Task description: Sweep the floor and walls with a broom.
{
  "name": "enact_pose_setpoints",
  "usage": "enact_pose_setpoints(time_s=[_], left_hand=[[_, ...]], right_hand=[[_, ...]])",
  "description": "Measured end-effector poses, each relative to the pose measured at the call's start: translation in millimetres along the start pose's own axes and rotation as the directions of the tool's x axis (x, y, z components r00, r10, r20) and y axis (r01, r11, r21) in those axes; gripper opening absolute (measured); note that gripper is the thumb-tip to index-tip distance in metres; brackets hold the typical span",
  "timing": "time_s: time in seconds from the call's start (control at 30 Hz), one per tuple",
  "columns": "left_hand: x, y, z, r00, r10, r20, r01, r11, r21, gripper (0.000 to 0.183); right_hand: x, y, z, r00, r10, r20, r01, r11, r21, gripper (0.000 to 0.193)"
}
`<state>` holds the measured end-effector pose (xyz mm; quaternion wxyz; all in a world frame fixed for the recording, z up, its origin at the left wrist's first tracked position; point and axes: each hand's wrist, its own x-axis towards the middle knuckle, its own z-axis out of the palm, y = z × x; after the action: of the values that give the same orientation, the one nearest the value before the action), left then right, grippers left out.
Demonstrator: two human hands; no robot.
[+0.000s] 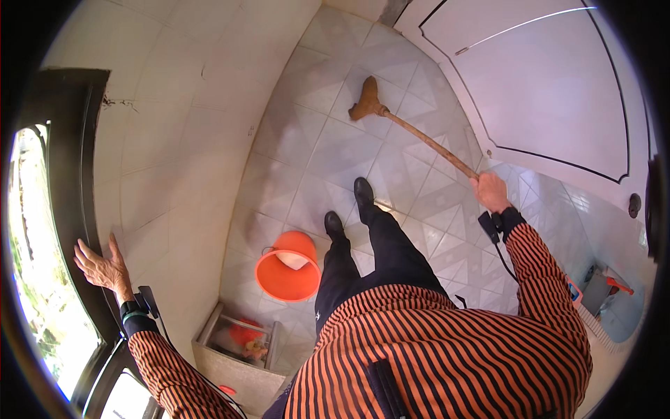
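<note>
My right hand (491,193) is closed round the upper end of a long wooden handle. It belongs to a broom (429,142) that slants away to the far left of that hand. The broom's brown, fan-shaped head (368,101) rests on the tiled floor, well ahead of my shoes. On the left, my left hand (103,271) is open with its fingers spread and holds nothing. It is beside the dark window frame (85,202), close to the tiled wall; whether it touches either is unclear.
An orange bucket (278,281) with something pale inside stands left of my feet. Nearer, a grey box-like basin (234,373) holds reddish items. A white door (551,84) with dark trim is at the far right; a blue tub (623,314) with an orange-handled item sits at right.
</note>
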<state>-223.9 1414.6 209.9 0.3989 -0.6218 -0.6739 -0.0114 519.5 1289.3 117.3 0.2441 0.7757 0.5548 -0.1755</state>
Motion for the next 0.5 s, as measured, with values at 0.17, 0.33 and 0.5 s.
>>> enact_pose_setpoints(time_s=[0.17,0.33,0.5], left_hand=[[37.3,34.0,-8.0,1.0,0.006,-0.01,-0.006,1.0,0.025,0.071],[39.1,61.7,-22.0,0.999,0.03,0.04,-0.029,0.999,-0.025,0.073],[24.9,47.5,-15.6,0.996,-0.007,0.089,0.008,1.0,-0.011,0.072]], right_hand=[[28.1,-11.5,-21.4,0.998,-0.014,0.068,0.004,0.99,0.144,0.032],[91.8,-54.8,-17.2,0.981,-0.195,0.0,0.191,0.958,0.213,0.031],[152.9,-103.5,-29.7,0.963,-0.252,-0.091,0.265,0.944,0.196,0.029]])
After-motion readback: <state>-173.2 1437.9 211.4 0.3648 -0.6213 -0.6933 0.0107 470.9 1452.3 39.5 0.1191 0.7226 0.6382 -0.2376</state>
